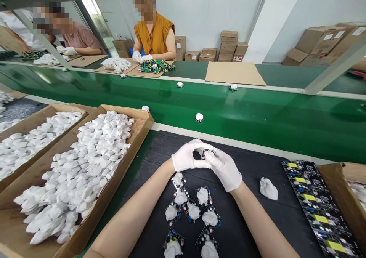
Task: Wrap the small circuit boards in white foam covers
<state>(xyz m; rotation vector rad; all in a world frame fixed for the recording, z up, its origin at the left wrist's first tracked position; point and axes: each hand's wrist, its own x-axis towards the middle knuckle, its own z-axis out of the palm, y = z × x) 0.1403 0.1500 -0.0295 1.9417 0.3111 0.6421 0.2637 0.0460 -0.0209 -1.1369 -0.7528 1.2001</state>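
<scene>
Both my hands wear white gloves and meet over the black work mat [248, 216]. Between them is a small black circuit board [204, 152] with a white putty-like lump on it. My left hand [187, 156] grips the board from the left, thumb below and fingers above. From the right, my right hand [225, 168] presses its fingers on the white lump, partly hiding it. Below my hands lie several small circuit boards [193, 211], each topped with a white lump. A loose white lump [268, 188] rests on the mat to the right of my right hand.
Cardboard trays [143, 122] heaped with white lumps [94, 151] stand at left. A long board panel [317, 208] and another box [333, 178] are at right. Beyond the mat runs a green conveyor [257, 117] carrying small boards [199, 117]. Co-workers [157, 37] sit across it.
</scene>
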